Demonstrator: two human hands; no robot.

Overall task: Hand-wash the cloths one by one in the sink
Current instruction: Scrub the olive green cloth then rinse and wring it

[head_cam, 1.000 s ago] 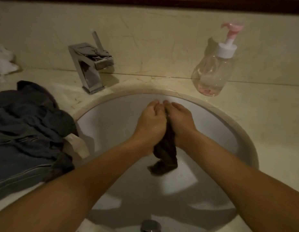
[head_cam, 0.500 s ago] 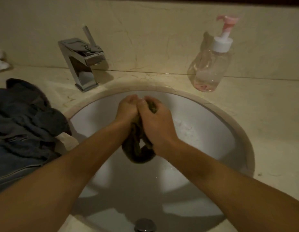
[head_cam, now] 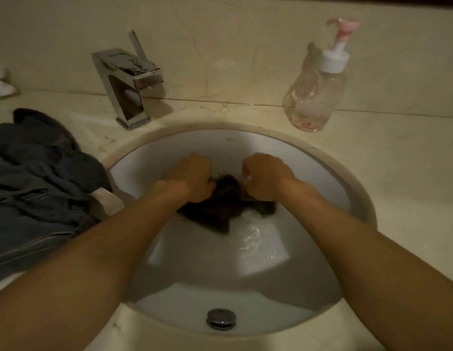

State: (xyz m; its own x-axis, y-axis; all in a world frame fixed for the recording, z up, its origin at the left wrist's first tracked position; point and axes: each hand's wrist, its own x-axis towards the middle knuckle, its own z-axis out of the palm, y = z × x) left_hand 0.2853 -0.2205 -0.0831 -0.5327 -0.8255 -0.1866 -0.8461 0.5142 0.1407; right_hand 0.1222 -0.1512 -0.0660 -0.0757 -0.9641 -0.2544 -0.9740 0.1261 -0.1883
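2 hands, left (head_cam: 192,177) and right (head_cam: 267,178), round cloth (head_cam: 220,202), inside sink rim (head_cam: 220,126).

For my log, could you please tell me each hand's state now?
Left hand: closed, gripping the dark cloth.
Right hand: closed, gripping the dark cloth.

Both hands (head_cam: 230,181) gripping dark cloth (head_cam: 217,206), submerged in water-filled sink (head_cam: 347,178)
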